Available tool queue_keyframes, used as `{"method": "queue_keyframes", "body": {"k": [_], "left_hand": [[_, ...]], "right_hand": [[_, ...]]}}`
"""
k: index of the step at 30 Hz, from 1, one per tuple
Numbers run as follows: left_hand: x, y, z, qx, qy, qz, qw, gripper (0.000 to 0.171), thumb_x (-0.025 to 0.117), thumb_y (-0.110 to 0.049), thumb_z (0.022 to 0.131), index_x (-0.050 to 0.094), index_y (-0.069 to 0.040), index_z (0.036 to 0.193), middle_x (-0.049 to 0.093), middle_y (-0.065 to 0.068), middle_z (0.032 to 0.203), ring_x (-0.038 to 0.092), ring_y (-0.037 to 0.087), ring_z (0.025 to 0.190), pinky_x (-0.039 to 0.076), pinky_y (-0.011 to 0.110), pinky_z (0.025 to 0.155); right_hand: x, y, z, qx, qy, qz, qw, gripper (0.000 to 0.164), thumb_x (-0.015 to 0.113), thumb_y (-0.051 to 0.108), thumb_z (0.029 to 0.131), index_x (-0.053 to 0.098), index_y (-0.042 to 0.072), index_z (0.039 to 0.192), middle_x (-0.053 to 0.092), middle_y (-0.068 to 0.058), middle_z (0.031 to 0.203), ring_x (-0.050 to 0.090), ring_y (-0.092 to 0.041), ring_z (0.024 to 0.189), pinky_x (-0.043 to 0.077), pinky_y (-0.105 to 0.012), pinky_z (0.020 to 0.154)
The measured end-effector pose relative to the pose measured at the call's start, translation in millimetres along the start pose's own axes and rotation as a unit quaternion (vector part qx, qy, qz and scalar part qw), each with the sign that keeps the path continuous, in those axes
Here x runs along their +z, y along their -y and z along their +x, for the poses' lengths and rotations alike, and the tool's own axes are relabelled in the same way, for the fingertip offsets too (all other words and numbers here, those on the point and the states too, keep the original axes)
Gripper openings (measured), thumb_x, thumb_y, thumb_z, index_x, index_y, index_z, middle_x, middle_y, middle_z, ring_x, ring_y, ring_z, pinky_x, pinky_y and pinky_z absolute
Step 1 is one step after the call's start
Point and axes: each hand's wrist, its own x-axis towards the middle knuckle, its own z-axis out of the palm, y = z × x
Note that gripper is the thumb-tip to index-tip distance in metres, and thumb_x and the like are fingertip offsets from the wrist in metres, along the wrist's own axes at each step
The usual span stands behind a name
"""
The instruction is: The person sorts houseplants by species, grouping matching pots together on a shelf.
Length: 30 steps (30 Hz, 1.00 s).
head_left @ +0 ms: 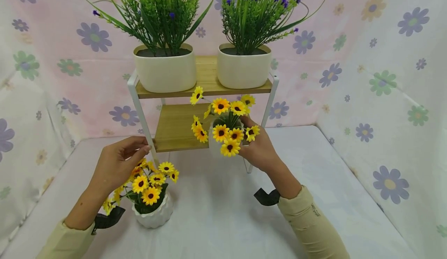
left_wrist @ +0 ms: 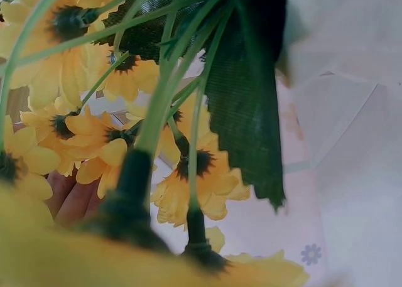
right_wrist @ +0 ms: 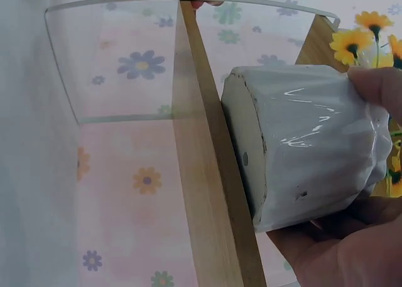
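Note:
My right hand [head_left: 260, 150] grips a white ceramic pot [right_wrist: 308, 142] of yellow artificial sunflowers [head_left: 220, 133], thumb on one side and fingers on the other. The pot is tilted, its base close by the front edge of the lower board [head_left: 181, 125] of a two-tier plant stand; whether they touch I cannot tell. At the stand's left front post [head_left: 141, 115], my left hand [head_left: 116, 166] pinches the frame beside the lower board. Below that hand, a second white pot [head_left: 155, 216] of sunflowers stands on the table; its blooms [left_wrist: 201, 180] fill much of the left wrist view.
Two cream oval planters [head_left: 165, 71] with purple-flowered greenery stand side by side on the stand's upper board [head_left: 206, 71]. A white cloth covers the table [head_left: 216, 220]. Flower-printed fabric [head_left: 387, 115] hangs behind and at both sides.

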Motion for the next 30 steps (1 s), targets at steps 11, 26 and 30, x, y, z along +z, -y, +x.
{"method": "queue_keyframes", "body": {"k": [11, 26, 30], "left_hand": [[1.6, 1.0, -1.8, -0.003, -0.001, -0.003, 1.0, 0.023, 0.073, -0.005, 0.101, 0.075, -0.004, 0.123, 0.079, 0.017, 0.107, 0.059, -0.021, 0.096, 0.05, 0.003, 0.079], [-0.3, -0.2, 0.5, 0.004, 0.003, -0.008, 1.0, 0.023, 0.073, -0.005, 0.101, 0.075, -0.004, 0.123, 0.079, 0.018, 0.106, 0.06, -0.02, 0.095, 0.052, 0.004, 0.076], [-0.4, 0.2, 0.4, 0.004, 0.003, -0.01, 0.9999, 0.022, 0.073, -0.005, 0.101, 0.075, -0.003, 0.123, 0.079, 0.018, 0.106, 0.06, -0.02, 0.095, 0.052, 0.004, 0.077]], "right_hand": [[3.4, -4.3, 4.2, -0.003, -0.015, 0.012, 1.0, 0.075, 0.08, 0.01, 0.095, 0.044, 0.013, 0.16, 0.052, 0.0, 0.156, 0.055, -0.019, 0.14, 0.05, -0.037, 0.112], [8.0, 11.3, -1.2, 0.012, -0.065, -0.056, 0.996, 0.072, 0.067, 0.007, 0.104, 0.03, 0.004, 0.165, 0.02, -0.001, 0.176, 0.03, -0.02, 0.158, 0.037, -0.036, 0.122], [9.9, 12.1, -1.5, 0.001, -0.076, -0.081, 0.994, 0.071, 0.063, 0.008, 0.106, 0.026, 0.003, 0.166, 0.021, -0.005, 0.176, 0.027, -0.019, 0.159, 0.034, -0.038, 0.125]]}}
